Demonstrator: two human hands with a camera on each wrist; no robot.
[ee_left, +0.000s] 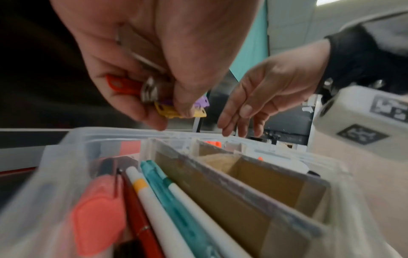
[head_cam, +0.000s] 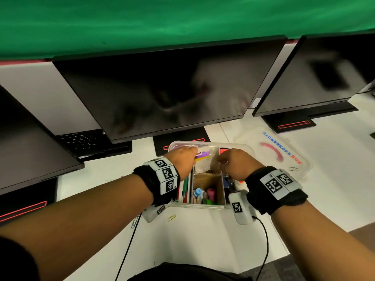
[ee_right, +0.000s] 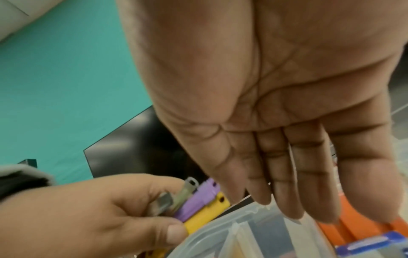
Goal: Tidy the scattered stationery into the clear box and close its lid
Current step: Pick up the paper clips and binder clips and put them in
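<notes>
The left hand (head_cam: 183, 159) pinches a bundle of small clips (ee_right: 199, 202), purple, yellow and red, their long axes pointing away from its fingers (ee_left: 152, 111) toward the right hand (head_cam: 236, 162). The bundle hangs just above the far end of the clear box (head_cam: 213, 143). The right hand's fingers (ee_right: 287, 174) are straight, close together, holding nothing, tips just over the box rim. The lid (head_cam: 284, 151) lies on the surface (head_cam: 203, 236) to their right.
</notes>
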